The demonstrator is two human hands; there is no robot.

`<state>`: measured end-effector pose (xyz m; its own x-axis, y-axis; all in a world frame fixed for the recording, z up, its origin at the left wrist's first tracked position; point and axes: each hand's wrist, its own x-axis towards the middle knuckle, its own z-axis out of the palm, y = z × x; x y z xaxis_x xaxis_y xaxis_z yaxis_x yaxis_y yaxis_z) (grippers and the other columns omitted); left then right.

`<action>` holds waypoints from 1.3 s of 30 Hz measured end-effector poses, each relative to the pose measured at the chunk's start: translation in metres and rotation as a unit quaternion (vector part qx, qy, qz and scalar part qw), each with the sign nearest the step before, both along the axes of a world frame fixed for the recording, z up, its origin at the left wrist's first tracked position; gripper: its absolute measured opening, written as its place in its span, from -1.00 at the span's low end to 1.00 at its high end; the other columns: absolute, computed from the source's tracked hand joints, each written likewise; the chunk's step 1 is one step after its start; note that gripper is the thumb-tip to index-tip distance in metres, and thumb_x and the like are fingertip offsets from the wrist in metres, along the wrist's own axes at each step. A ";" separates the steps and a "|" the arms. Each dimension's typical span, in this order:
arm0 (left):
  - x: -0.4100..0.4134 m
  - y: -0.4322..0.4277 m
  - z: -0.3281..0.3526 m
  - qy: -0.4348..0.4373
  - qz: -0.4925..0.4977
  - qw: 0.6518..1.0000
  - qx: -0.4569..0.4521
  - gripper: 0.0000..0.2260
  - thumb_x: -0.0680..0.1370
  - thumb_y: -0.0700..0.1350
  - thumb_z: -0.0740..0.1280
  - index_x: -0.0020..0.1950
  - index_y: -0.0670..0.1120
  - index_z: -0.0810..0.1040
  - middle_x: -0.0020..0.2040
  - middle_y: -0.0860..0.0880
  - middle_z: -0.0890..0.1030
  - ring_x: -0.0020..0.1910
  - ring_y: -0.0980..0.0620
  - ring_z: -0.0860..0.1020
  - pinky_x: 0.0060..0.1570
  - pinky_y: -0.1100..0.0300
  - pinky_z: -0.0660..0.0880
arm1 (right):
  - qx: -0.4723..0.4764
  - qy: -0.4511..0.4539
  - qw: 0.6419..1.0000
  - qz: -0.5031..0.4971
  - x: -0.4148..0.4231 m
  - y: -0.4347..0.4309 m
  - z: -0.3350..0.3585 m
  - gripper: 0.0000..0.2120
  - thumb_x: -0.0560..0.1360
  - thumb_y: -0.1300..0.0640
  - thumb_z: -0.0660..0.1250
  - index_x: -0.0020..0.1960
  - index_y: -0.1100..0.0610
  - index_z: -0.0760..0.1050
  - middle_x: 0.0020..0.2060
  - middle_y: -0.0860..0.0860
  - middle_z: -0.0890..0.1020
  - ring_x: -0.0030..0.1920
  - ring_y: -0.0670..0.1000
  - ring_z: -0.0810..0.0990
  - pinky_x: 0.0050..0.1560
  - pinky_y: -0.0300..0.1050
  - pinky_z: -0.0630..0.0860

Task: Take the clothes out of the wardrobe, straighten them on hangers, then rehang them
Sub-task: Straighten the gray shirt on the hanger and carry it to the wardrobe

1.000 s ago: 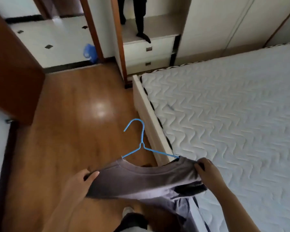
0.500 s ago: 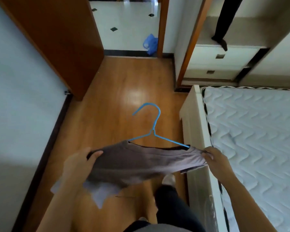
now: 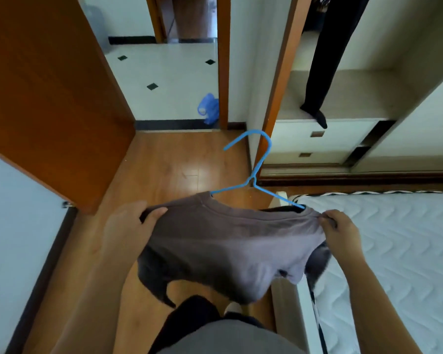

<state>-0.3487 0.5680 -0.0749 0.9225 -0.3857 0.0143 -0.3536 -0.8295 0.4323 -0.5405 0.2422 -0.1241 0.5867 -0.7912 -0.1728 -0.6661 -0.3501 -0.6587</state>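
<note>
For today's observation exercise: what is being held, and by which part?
The grey-brown fabric T-shirt on the blue wire hanger: left grip curls around one shoulder, right grip pinches the other.

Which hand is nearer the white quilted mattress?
Right. The right hand grips the gray T-shirt by the mattress edge; the left hand grips it over the wooden floor.

Ahead: bare wooden floor lay open between the door and the bed.
Left: door and wall hemmed our left hand.
Right: the bed's corner stood just beside our right hand.
Between hands: the shirt we gripped filled the gap.
Wardrobe: we saw open room right of the hanging black garment.
</note>
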 end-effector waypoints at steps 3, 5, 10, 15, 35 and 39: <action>0.040 -0.039 -0.001 0.027 -0.012 0.999 -0.017 -0.66 0.53 0.02 0.26 -0.26 -0.24 0.44 -0.36 -0.19 0.49 -0.35 -0.12 0.47 -0.34 0.05 0.39 | 0.006 -0.003 1.000 -0.012 0.031 -0.032 -0.004 -0.83 0.51 0.31 0.20 0.03 0.33 0.51 -0.10 0.17 0.50 -0.09 0.15 0.46 -0.07 -0.13 0.28; 0.073 -0.069 -0.005 0.031 -0.027 0.999 -0.012 -0.67 0.54 0.02 0.25 -0.24 -0.24 0.45 -0.35 -0.19 0.49 -0.35 -0.12 0.47 -0.38 0.14 0.33 | 0.011 0.003 0.999 -0.032 0.052 -0.051 -0.011 -0.83 0.51 0.31 0.20 0.02 0.34 0.51 -0.10 0.17 0.51 -0.10 0.13 0.43 -0.08 -0.14 0.27; 0.171 -0.169 -0.015 0.025 -0.087 0.995 -0.047 -0.75 0.54 0.05 0.21 -0.12 -0.13 0.48 -0.24 -0.03 0.50 -0.21 0.00 0.46 -0.14 0.15 0.39 | -0.003 -0.009 0.992 -0.128 0.114 -0.105 -0.030 -0.85 0.50 0.30 0.21 0.00 0.32 0.53 -0.08 0.23 0.58 -0.11 0.13 0.44 -0.08 -0.13 0.28; 0.277 -0.246 -0.008 -0.025 -0.163 0.986 -0.032 -0.77 0.53 0.07 0.23 -0.25 -0.03 0.41 -0.37 0.02 0.46 -0.33 0.04 0.45 -0.24 0.24 0.35 | -0.047 -0.011 0.983 -0.175 0.197 -0.171 -0.017 -0.87 0.48 0.33 0.25 -0.02 0.35 0.53 -0.09 0.26 0.58 -0.02 0.25 0.52 -0.12 -0.19 0.25; 0.381 -0.443 -0.014 0.084 -0.266 0.952 -0.125 -0.70 0.54 0.08 0.20 -0.14 -0.14 0.50 -0.27 -0.10 0.56 -0.22 -0.09 0.51 -0.21 -0.02 0.45 | -0.188 0.073 0.958 -0.204 0.248 -0.314 0.058 -0.79 0.43 0.26 0.29 -0.01 0.32 0.60 -0.06 0.30 0.64 -0.02 0.27 0.59 -0.06 -0.03 0.43; 0.370 -0.489 -0.010 0.105 -0.297 0.940 -0.133 -0.70 0.53 0.11 0.21 -0.16 -0.11 0.51 -0.30 -0.05 0.54 -0.22 -0.08 0.49 -0.20 0.04 0.41 | -0.276 0.100 0.941 -0.168 0.234 -0.336 0.083 -0.89 0.41 0.42 0.31 -0.12 0.40 0.60 -0.19 0.35 0.63 -0.12 0.31 0.60 -0.08 0.05 0.47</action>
<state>0.0211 0.0794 -0.0848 0.5391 -0.8418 0.0254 -0.6039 -0.3654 0.7084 -0.3062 -0.0943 -0.0410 0.2862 -0.9278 0.2393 -0.8918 -0.3493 -0.2876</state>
